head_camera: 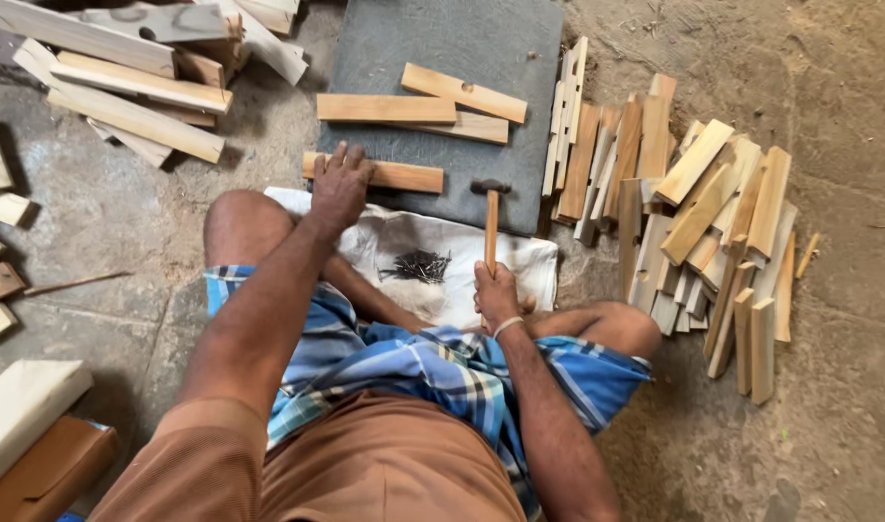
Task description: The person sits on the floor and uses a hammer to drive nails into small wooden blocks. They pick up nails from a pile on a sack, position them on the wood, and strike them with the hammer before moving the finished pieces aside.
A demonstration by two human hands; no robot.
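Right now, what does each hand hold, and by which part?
The right hand holds a hammer by the lower end of its wooden handle. The left hand rests on a wooden strip, near its left end.

Rough, dusty concrete floor [104, 213] throughout, grey and stained (sandier toward the right). At its middle, a dark slate slab [442, 48]. Left of the slab, a loose pile of pale planks [124, 87]; right of it, a heap of short wooden offcuts [703, 232]. Soft, even daylight.

Rough dirt floor [829, 58] under a grey slab [462, 48], white cloth [520, 261] and heaps of wooden slats [703, 232].
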